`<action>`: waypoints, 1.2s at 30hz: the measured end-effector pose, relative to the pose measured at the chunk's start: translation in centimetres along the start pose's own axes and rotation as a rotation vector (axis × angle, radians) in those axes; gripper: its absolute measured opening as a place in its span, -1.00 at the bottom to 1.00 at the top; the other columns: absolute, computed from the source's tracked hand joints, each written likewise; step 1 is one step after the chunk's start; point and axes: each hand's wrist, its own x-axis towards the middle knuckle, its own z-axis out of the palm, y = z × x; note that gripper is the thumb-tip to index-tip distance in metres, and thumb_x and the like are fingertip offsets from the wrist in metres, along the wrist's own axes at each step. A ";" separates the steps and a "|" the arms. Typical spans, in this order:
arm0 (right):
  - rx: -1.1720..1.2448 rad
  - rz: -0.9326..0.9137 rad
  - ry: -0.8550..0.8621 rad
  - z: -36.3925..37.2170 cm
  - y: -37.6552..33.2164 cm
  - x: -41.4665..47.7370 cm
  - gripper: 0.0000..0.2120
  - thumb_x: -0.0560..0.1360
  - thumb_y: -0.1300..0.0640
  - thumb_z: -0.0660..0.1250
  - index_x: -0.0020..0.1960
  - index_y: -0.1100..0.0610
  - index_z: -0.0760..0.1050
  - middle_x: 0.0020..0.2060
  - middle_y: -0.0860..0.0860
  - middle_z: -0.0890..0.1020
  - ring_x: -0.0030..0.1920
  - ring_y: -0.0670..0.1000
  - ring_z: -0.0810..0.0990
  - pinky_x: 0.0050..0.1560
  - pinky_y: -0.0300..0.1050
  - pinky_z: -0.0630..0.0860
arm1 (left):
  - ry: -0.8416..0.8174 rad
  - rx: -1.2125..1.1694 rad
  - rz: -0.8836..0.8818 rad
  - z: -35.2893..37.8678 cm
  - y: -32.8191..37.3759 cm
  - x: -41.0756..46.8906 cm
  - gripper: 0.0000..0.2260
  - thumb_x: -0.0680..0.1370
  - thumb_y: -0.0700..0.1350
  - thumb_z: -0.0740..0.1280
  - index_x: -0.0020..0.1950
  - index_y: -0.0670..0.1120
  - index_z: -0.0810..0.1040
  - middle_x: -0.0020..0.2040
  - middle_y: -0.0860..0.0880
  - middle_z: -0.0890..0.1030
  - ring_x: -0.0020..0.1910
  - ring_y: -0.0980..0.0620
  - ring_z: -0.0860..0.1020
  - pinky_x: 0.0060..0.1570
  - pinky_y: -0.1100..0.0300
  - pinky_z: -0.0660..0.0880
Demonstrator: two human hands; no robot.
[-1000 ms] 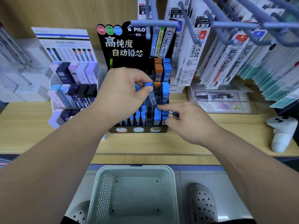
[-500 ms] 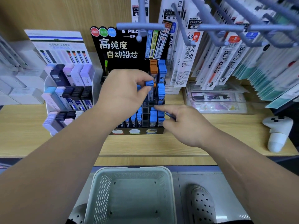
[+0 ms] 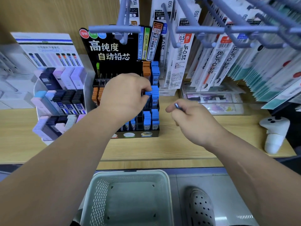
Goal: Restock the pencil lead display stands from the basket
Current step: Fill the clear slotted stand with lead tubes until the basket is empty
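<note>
Left hand (image 3: 125, 97) on blue case (image 3: 148, 93), stand's (image 3: 114, 67) right edge

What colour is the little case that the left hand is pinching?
Blue, seen best in the head view: lead case in the left hand.

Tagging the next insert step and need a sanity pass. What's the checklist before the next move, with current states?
1. Left hand pinches the blue lead case: ok.
2. Case seated in the black display stand: cannot tell, fingers hide its lower end.
3. Right hand holds a small blue item, apart from the stand: ok.
4. Room left in the stand: ok, one front-row slot looks empty.
5. Stock left in the basket: not ok, no cases visible inside.
</note>
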 end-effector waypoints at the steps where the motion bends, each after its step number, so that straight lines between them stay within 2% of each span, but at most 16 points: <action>1: 0.034 0.013 0.009 -0.1 -0.1 0.0 -0.74 0.62 0.11 0.15 0.03 0.23 0.56 -0.24 0.09 0.51 -0.29 0.01 0.42 -0.27 -0.12 0.32 | 0.006 0.026 0.016 0.2 0.0 0.1 -0.85 0.44 -0.16 0.52 0.00 -0.05 0.71 -0.02 -0.01 0.65 -0.04 -0.09 0.62 -0.08 -0.07 0.59; 2: 0.065 0.018 0.011 -0.1 -0.3 0.0 -0.73 0.62 0.12 0.14 -0.03 0.20 0.58 -0.21 0.12 0.53 -0.30 0.00 0.42 -0.26 -0.12 0.33 | 0.016 0.050 0.024 0.4 -0.1 0.1 -0.85 0.43 -0.15 0.53 -0.01 -0.06 0.71 -0.02 -0.03 0.63 -0.06 -0.11 0.61 -0.11 -0.08 0.59; 4: 0.144 0.015 -0.001 -0.1 -0.6 -0.1 -0.71 0.65 0.14 0.12 -0.09 0.04 0.59 -0.23 0.05 0.58 -0.33 -0.03 0.46 -0.24 -0.10 0.41 | 0.046 0.088 0.015 0.6 -0.2 0.2 -0.86 0.42 -0.14 0.53 -0.04 -0.07 0.70 -0.03 -0.05 0.58 -0.10 -0.13 0.59 -0.18 -0.06 0.58; 8: 0.314 0.001 -0.106 0.0 -0.9 -0.3 -0.74 0.71 0.06 0.11 0.20 -0.03 0.57 -0.23 0.01 0.60 -0.30 -0.04 0.54 -0.29 -0.13 0.55 | 0.059 0.133 -0.018 0.7 -0.3 0.2 -0.86 0.43 -0.11 0.52 -0.08 -0.05 0.61 -0.09 -0.02 0.51 -0.17 -0.11 0.54 -0.25 0.02 0.52; 11: 0.335 -0.029 -0.115 -0.1 -1.0 -0.1 -0.71 0.71 -0.01 0.11 0.31 -0.11 0.54 -0.24 -0.01 0.57 -0.29 -0.05 0.52 -0.33 -0.16 0.50 | 0.079 0.104 -0.038 0.2 -0.2 -0.1 -0.87 0.45 -0.06 0.50 -0.09 -0.03 0.59 -0.15 0.04 0.46 -0.20 -0.05 0.51 -0.26 0.07 0.48; 13: 0.316 -0.002 -0.118 -0.1 -1.2 0.2 -0.73 0.70 -0.02 0.16 0.26 -0.04 0.58 -0.27 -0.03 0.55 -0.32 -0.07 0.50 -0.33 -0.18 0.44 | 0.092 -0.070 -0.063 -0.6 0.3 -0.4 -0.92 0.49 -0.05 0.47 -0.12 -0.03 0.62 -0.23 0.06 0.51 -0.24 0.06 0.49 -0.24 0.10 0.47; 15: 0.209 0.002 -0.139 -0.1 -1.6 0.3 -0.75 0.68 0.00 0.21 0.13 0.09 0.61 -0.29 -0.04 0.58 -0.33 -0.08 0.51 -0.30 -0.13 0.44 | 0.028 -0.404 -0.141 -1.8 1.2 -1.0 -0.93 0.54 -0.05 0.44 -0.13 0.00 0.67 -0.27 0.04 0.60 -0.28 0.12 0.52 -0.22 0.11 0.50; 17: 0.091 -0.030 -0.169 0.0 -2.2 0.3 -0.75 0.67 0.01 0.22 0.03 0.13 0.60 -0.27 -0.01 0.63 -0.32 -0.04 0.54 -0.28 -0.04 0.49 | -0.083 -0.657 -0.199 -2.7 1.8 -1.7 -0.93 0.55 -0.08 0.44 -0.12 0.01 0.70 -0.26 0.06 0.66 -0.28 -0.06 0.56 -0.21 0.04 0.54; 18: 0.050 -0.047 -0.181 0.1 -2.6 0.2 -0.73 0.67 0.00 0.22 -0.02 0.14 0.59 -0.27 0.00 0.64 -0.32 -0.04 0.55 -0.27 -0.01 0.51 | -0.126 -0.702 -0.195 -3.0 1.9 -2.2 -0.96 0.54 -0.11 0.46 -0.10 0.00 0.71 -0.29 0.10 0.66 -0.35 -0.13 0.51 -0.29 0.05 0.52; 20: 0.013 -0.077 -0.201 0.4 -3.4 0.0 -0.70 0.66 -0.01 0.24 -0.14 0.14 0.56 -0.34 -0.03 0.61 -0.40 -0.11 0.53 -0.33 -0.09 0.48 | -0.161 -0.690 -0.166 -3.3 1.5 -3.2 -0.95 0.50 -0.16 0.49 -0.09 -0.01 0.69 -0.37 0.17 0.59 -0.48 -0.01 0.35 -0.45 0.22 0.36; 23: -0.007 -0.131 -0.256 1.4 -4.3 -0.3 -0.73 0.64 0.09 0.29 -0.23 0.08 0.53 -0.40 -0.07 0.56 -0.51 -0.18 0.48 -0.42 -0.24 0.44 | -0.164 -0.609 -0.166 -3.9 0.2 -4.3 -0.89 0.49 -0.20 0.50 -0.18 -0.02 0.64 -0.44 0.20 0.52 -0.50 0.12 0.32 -0.47 0.30 0.31; 26: 0.211 -0.114 -0.280 2.1 -5.1 -0.1 -0.93 0.59 0.12 0.38 -0.04 0.06 0.63 -0.27 0.06 0.63 -0.36 -0.11 0.60 -0.34 -0.22 0.53 | -0.168 -0.693 -0.275 -4.6 -1.1 -5.0 -0.87 0.46 -0.25 0.51 -0.23 -0.09 0.63 -0.46 0.11 0.53 -0.51 0.14 0.37 -0.47 0.35 0.33; 28: 0.450 -0.014 -0.250 2.1 -5.4 0.4 -0.91 0.58 0.12 0.41 0.04 0.12 0.64 -0.21 0.10 0.67 -0.26 -0.01 0.66 -0.25 -0.17 0.59 | -0.150 -0.732 -0.316 -4.8 -2.1 -5.4 -0.85 0.44 -0.28 0.52 -0.27 -0.12 0.63 -0.46 0.00 0.55 -0.49 0.08 0.41 -0.46 0.28 0.36; 31: 0.624 0.079 -0.114 2.1 -5.6 1.1 -0.93 0.59 0.20 0.39 0.01 0.20 0.61 -0.20 0.12 0.67 -0.25 0.02 0.69 -0.23 -0.16 0.63 | -0.077 -0.764 -0.357 -4.9 -3.1 -5.7 -0.86 0.43 -0.28 0.53 -0.29 -0.12 0.64 -0.34 -0.22 0.63 -0.42 -0.06 0.48 -0.35 0.10 0.46; 33: 0.705 0.107 -0.045 2.2 -5.7 1.3 -0.97 0.55 0.27 0.43 -0.03 0.24 0.61 -0.23 0.11 0.66 -0.26 0.01 0.70 -0.25 -0.21 0.62 | -0.044 -0.784 -0.370 -4.8 -3.3 -5.9 -0.86 0.43 -0.26 0.54 -0.28 -0.10 0.65 -0.30 -0.26 0.64 -0.40 -0.10 0.49 -0.32 0.05 0.49; 36: 0.950 0.103 -0.008 2.0 -6.0 1.4 -0.81 0.40 0.33 0.49 0.00 0.26 0.61 -0.22 0.13 0.70 -0.21 0.04 0.72 -0.20 -0.24 0.62 | 0.031 -0.787 -0.393 -4.3 -3.2 -6.0 -0.85 0.44 -0.26 0.54 -0.29 -0.10 0.65 -0.36 -0.25 0.60 -0.43 -0.07 0.45 -0.37 0.08 0.43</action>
